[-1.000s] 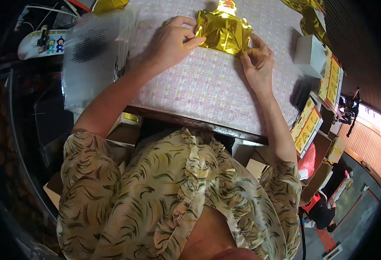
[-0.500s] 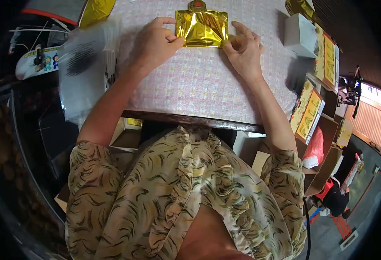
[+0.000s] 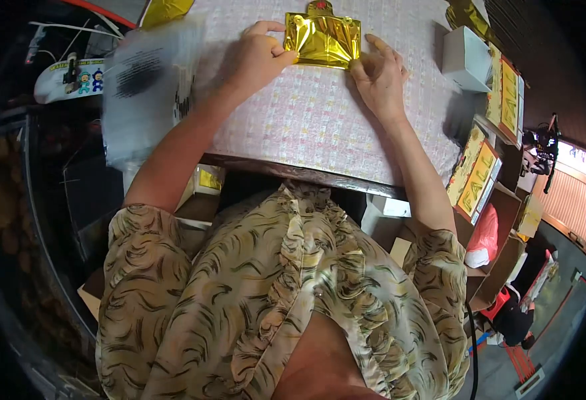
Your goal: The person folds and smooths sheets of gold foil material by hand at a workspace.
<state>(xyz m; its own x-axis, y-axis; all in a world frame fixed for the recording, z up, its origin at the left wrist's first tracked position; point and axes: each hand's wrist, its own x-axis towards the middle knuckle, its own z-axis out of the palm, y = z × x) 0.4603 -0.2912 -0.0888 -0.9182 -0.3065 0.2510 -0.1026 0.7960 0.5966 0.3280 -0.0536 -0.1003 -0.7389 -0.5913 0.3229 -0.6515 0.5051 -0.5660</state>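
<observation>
A shiny folded piece of gold foil (image 3: 324, 41) lies flat on the patterned tablecloth at the far middle. It is roughly rectangular, creased, with a small gold and red tab (image 3: 320, 8) at its far edge. My left hand (image 3: 261, 61) has thumb and forefinger closed at the foil's near left corner, the other fingers bent. At the near right corner, my right hand (image 3: 381, 79) pinches the foil with its thumb and forefinger, while its other fingers curl loosely above the cloth.
Clear plastic bags (image 3: 140, 93) with printed text lie left of my arm. A white box (image 3: 466, 59) stands at the table's right, beside packs marked FALL (image 3: 478, 175). More gold foil (image 3: 166, 11) is at the far left. Cardboard boxes (image 3: 496, 267) stand lower right.
The view has shifted slightly, so the table and hands appear a little farther right and up. Both hands stay at the foil's near corners; the foil looks about the same.
</observation>
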